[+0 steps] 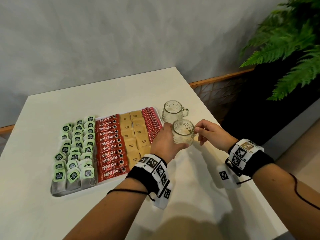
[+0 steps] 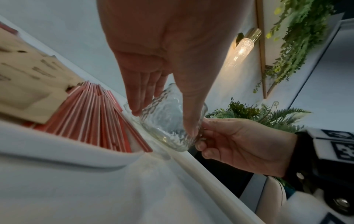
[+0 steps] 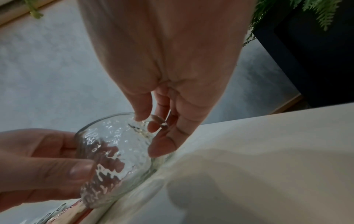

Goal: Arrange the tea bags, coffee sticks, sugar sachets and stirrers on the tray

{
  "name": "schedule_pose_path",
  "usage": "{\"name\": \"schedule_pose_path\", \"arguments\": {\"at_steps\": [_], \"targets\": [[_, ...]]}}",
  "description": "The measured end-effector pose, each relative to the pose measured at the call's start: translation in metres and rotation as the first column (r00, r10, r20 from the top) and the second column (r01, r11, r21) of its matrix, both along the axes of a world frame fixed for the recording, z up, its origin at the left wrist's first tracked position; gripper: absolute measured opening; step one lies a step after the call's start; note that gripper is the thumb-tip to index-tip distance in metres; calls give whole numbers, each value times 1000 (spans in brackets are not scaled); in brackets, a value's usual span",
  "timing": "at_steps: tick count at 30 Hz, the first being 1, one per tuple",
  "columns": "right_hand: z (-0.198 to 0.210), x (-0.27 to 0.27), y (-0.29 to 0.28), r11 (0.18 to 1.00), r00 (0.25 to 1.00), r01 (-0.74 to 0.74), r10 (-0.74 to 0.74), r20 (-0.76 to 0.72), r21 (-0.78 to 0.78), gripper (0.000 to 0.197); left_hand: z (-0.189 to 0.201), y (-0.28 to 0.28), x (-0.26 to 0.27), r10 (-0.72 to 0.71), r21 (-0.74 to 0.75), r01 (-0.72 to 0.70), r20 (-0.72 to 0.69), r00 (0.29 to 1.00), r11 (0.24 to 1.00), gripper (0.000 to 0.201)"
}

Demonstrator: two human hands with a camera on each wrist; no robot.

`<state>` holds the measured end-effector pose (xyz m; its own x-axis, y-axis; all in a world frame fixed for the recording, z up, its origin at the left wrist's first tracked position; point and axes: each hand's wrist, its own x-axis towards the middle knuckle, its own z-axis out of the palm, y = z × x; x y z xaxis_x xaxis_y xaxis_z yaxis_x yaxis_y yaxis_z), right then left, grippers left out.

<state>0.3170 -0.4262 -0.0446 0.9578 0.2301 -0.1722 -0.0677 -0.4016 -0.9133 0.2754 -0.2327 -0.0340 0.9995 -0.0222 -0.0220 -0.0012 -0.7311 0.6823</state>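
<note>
A white tray (image 1: 55, 194) on the table holds rows of green tea bags (image 1: 76, 153), red coffee sticks (image 1: 110, 148), brown sugar sachets (image 1: 136, 135) and red stirrers (image 1: 153, 122). Just right of the tray, both hands hold a textured glass mug (image 1: 183, 133). My left hand (image 1: 164, 141) wraps its body, thumb in front and fingers behind (image 2: 139, 97). My right hand (image 1: 211, 134) pinches the mug's handle (image 3: 160, 121) between thumb and fingers. The mug (image 2: 168, 121) sits at or just above the table by the tray's right edge; contact cannot be told.
A second glass mug (image 1: 174, 110) stands behind the held one, close to the tray's far right corner. The white table (image 1: 199, 196) ends near the right hand. A fern (image 1: 290, 49) hangs over a dark planter at right. A wall lamp (image 2: 241, 48) glows.
</note>
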Motion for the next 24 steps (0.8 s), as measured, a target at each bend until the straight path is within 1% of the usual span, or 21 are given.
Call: {"name": "schedule_pose_path", "arguments": {"at_steps": [5, 11, 15, 18, 21, 24], "targets": [[-10, 5, -6, 998, 998, 11, -8, -57, 58, 8, -1, -6, -1, 1, 112, 2, -27, 1000, 994, 71], [-13, 6, -6, 996, 997, 19, -13, -71, 92, 6, -1, -6, 0, -6, 132, 10, -27, 1000, 991, 70], [-8, 4, -6, 996, 997, 31, -25, -78, 78, 13, -2, -6, 1, -19, 147, 24, -36, 999, 989, 72], [-4, 3, -7, 995, 994, 48, -40, -97, 88, 14, 1, -5, 1, -33, 164, 41, -54, 998, 986, 75], [-1, 3, -11, 992, 992, 91, -82, -101, 88, 18, 2, 2, 2, -59, 199, 74, -79, 995, 977, 84], [2, -1, -11, 991, 992, 112, -107, -71, 68, 21, 17, 17, -8, -49, 253, 74, -103, 993, 965, 90]]}}
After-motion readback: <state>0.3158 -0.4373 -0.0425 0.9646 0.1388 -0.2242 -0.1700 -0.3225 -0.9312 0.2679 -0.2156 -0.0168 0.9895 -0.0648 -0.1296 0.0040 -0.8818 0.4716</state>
